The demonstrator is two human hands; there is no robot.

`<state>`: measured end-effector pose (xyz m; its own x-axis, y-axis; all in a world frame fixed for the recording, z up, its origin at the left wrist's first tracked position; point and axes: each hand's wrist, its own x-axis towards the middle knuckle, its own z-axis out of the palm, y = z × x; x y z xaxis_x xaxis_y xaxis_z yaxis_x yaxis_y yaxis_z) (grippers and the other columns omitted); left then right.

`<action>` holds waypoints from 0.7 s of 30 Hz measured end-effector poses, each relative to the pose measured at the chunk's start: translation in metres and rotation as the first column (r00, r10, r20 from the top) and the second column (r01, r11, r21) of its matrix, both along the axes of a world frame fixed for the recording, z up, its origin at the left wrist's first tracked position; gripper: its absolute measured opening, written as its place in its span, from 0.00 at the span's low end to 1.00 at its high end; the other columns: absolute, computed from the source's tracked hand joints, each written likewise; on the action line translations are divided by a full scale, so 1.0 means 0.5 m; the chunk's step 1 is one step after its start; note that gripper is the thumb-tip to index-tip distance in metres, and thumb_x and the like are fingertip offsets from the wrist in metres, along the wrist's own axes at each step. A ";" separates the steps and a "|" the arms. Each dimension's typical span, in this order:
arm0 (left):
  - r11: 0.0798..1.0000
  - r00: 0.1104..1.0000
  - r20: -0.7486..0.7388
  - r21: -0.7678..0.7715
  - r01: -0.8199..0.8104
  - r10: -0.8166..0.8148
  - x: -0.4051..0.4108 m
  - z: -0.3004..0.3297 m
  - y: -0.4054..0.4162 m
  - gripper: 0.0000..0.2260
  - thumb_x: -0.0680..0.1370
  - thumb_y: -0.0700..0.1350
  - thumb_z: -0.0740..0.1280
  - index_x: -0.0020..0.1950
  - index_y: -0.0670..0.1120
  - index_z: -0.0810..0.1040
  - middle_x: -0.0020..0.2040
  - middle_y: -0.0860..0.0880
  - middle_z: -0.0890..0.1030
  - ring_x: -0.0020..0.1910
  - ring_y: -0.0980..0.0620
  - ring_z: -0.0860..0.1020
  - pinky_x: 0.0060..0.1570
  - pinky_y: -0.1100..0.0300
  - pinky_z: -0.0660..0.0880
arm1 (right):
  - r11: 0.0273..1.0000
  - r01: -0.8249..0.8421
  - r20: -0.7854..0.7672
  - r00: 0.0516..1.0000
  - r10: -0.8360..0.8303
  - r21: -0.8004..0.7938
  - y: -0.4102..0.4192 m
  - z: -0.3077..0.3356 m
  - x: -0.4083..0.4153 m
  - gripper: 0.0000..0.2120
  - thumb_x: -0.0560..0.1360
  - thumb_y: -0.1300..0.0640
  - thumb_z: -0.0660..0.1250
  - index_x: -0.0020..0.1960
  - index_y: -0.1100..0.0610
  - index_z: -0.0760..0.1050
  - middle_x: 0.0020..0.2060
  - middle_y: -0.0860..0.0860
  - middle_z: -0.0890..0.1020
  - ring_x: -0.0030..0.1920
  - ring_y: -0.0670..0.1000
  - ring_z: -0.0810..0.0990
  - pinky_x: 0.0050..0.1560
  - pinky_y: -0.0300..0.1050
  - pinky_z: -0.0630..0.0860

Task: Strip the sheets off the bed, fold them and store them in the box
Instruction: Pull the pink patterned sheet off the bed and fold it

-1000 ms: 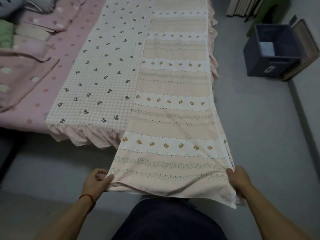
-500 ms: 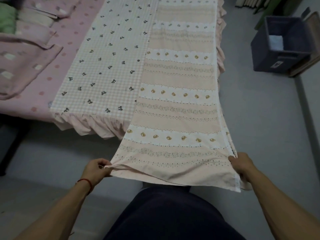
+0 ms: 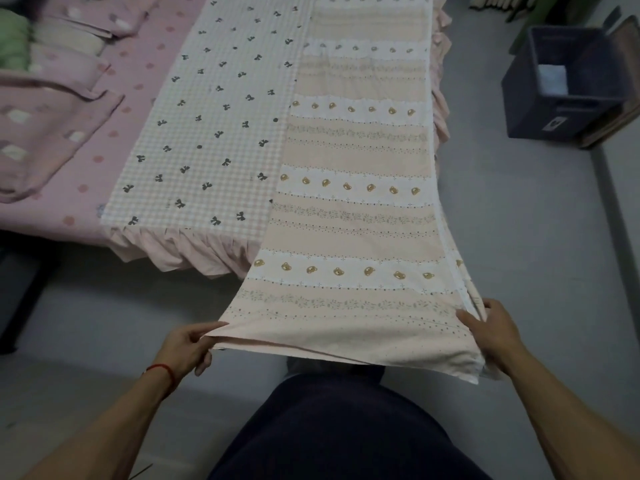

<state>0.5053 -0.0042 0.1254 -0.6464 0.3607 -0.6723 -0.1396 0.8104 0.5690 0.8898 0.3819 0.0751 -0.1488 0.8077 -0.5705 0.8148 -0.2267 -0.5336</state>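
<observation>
Sheet (image 3: 349, 216) folded long on bed (image 3: 207, 109) | left hand (image 3: 183, 348) pinches near corner | right hand (image 3: 491, 334) grips other corner | box (image 3: 540, 112) on floor, apart

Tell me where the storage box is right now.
In the head view the dark storage box sits on the floor at upper right, apart from the bed's ruffled edge, with something pale inside it.

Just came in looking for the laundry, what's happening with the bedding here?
A person stands at the foot of the bed, and both hands grip the near end of a peach striped sheet: left hand at one corner, right hand at the other. The sheet is already folded lengthwise. The dark box stands open on the floor to the right.
</observation>
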 end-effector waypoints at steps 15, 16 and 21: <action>0.975 0.988 0.118 0.187 -0.119 0.098 -0.013 0.037 0.034 0.12 0.78 0.29 0.67 0.55 0.41 0.86 0.45 0.37 0.86 0.40 0.40 0.85 0.43 0.58 0.84 | 0.999 0.031 -0.018 0.999 -0.031 0.027 0.007 -0.007 -0.003 0.23 0.78 0.52 0.72 0.68 0.59 0.70 0.61 0.60 0.79 0.51 0.57 0.77 0.52 0.53 0.75; 0.977 0.986 0.147 0.182 -0.111 0.084 -0.014 0.036 0.034 0.11 0.77 0.29 0.68 0.55 0.41 0.86 0.47 0.39 0.86 0.43 0.39 0.85 0.44 0.59 0.84 | 0.999 0.031 -0.021 0.999 -0.030 0.030 0.007 -0.007 -0.002 0.22 0.78 0.52 0.72 0.68 0.59 0.71 0.60 0.59 0.79 0.52 0.57 0.77 0.52 0.53 0.75; 0.977 0.967 0.235 0.166 -0.137 0.096 -0.020 0.034 0.043 0.09 0.79 0.41 0.69 0.53 0.37 0.86 0.47 0.38 0.86 0.46 0.38 0.85 0.45 0.57 0.84 | 0.999 0.022 -0.008 1.000 -0.022 0.035 0.008 -0.012 -0.001 0.21 0.77 0.51 0.72 0.65 0.59 0.74 0.54 0.57 0.80 0.51 0.59 0.79 0.55 0.57 0.78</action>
<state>0.4953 0.0171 0.1423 -0.5307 0.4200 -0.7362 -0.3677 0.6685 0.6464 0.8892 0.3862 0.0693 -0.1349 0.8304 -0.5406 0.8057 -0.2256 -0.5476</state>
